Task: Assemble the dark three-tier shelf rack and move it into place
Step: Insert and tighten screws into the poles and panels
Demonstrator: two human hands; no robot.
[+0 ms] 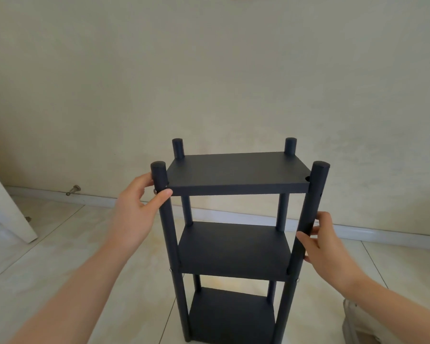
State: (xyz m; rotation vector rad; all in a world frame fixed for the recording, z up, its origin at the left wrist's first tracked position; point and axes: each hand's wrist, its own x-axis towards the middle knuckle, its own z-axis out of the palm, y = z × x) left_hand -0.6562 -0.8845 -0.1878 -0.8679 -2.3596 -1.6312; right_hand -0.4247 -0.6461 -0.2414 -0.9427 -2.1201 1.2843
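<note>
Doorstop [73, 190] low on wall [209, 70], rack [233, 173] nearer, perhaps door [10, 214] leftmost

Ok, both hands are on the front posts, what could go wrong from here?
The front right post seems to lean off the top shelf, with an open notch at that corner; lifting there may pull the joint apart. The left hand and right hand grip only front posts, so the rack could tip backward. The door stop low on the wall might snag a post.
</note>
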